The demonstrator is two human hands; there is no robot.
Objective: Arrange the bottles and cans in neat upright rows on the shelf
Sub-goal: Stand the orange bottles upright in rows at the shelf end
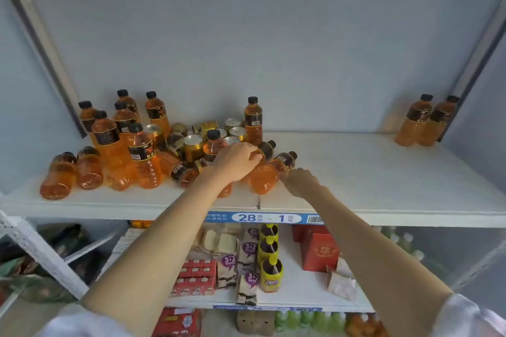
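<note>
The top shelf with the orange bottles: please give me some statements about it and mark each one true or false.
1. Two bottles stand upright at the far right of the shelf. True.
2. Every bottle on the shelf stands upright. False: several lie on their sides, such as the lying bottles at the left.
3. The left hand grips a lying bottle. True.
4. The gold cans stand at the right end. False: they sit among the left cluster.
</note>
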